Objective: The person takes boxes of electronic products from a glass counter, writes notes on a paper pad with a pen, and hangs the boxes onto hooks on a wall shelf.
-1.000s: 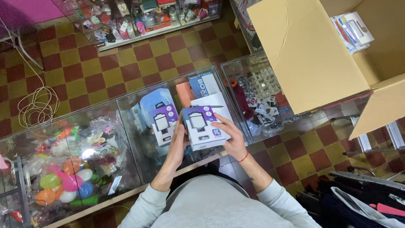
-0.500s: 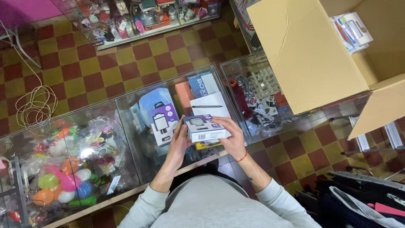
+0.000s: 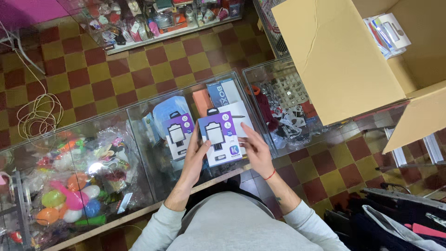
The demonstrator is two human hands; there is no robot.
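Both hands hold a flat purple and white retail package [image 3: 219, 138] with a dark device pictured on it, face up above a glass display counter [image 3: 139, 139]. My left hand [image 3: 195, 158] grips its left edge. My right hand [image 3: 254, 149] supports its right side with the fingers spread along the edge. A second, similar purple and white package [image 3: 177, 134] lies on the glass just left of the held one.
Under the glass lie boxes, an orange box [image 3: 202, 101] and a bluish bag [image 3: 167, 109]; colourful toys [image 3: 69, 186] fill the left case. A large open cardboard box [image 3: 353, 56] stands at the right. A coiled white cable [image 3: 39, 116] lies on the checkered floor.
The held package was tipped nearly edge-on half a second ago. It is now turned back flat with its front facing up, and my right hand has shifted to its right edge.
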